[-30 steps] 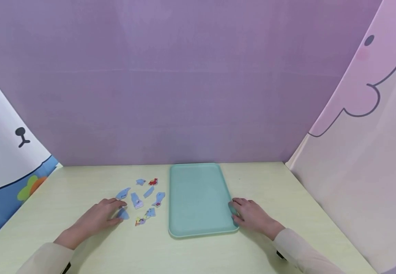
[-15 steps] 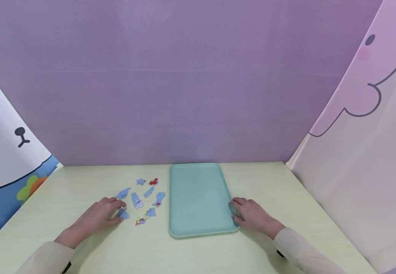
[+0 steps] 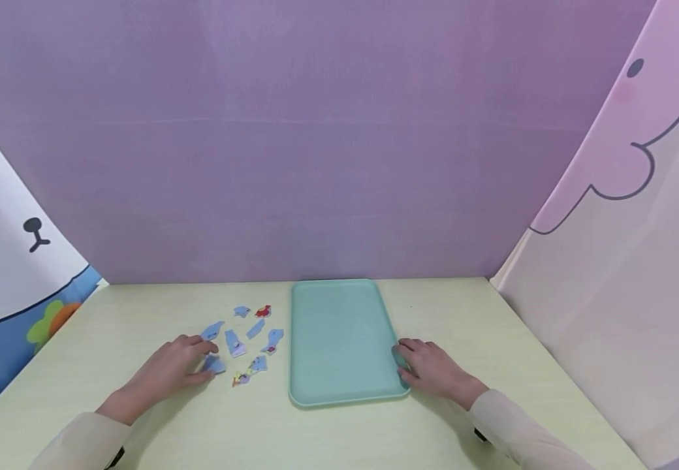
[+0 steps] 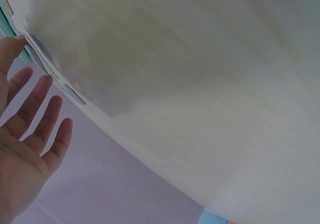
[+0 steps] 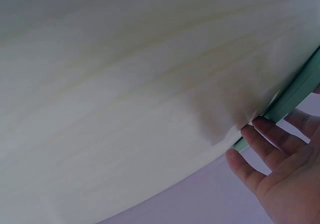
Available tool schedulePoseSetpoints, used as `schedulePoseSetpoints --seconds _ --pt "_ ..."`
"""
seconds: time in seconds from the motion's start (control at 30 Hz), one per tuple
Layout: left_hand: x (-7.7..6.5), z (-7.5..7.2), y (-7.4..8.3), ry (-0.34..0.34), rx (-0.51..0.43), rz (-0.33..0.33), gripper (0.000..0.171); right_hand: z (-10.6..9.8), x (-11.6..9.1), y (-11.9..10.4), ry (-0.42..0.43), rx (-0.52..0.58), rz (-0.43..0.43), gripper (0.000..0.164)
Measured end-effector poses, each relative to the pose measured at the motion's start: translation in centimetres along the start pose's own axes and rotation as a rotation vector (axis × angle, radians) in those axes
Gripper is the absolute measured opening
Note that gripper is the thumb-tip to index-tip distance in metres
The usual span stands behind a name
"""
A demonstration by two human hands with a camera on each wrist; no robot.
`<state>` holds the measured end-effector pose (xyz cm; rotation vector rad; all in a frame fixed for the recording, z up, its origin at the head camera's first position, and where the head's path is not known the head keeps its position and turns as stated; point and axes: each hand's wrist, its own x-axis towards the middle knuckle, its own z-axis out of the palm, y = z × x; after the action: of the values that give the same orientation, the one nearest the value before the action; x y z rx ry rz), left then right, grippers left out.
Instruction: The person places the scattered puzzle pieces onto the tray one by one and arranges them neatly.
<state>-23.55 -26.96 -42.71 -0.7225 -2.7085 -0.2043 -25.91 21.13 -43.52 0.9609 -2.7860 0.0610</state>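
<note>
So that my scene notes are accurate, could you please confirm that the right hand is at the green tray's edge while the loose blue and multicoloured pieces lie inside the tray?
Not quite: the loose pieces lie on the table, left of the green tray, as the head view shows. The right hand is at its edge.

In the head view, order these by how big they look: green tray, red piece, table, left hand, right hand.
Table
Green tray
Left hand and right hand: too alike to rank
Red piece
</note>
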Motion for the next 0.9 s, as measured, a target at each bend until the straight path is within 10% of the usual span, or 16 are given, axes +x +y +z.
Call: schedulePoseSetpoints --seconds 0.4,0.9 --pt "0.9 0.2 1.0 0.132 0.04 0.085 0.035 0.1 0.1 0.1 0.012 0.003 -0.002 0.04" --pt "3.3 0.8 3.2 0.117 0.024 0.073 0.035 0.0 0.0 0.1 -0.013 0.008 -0.001 0.04"
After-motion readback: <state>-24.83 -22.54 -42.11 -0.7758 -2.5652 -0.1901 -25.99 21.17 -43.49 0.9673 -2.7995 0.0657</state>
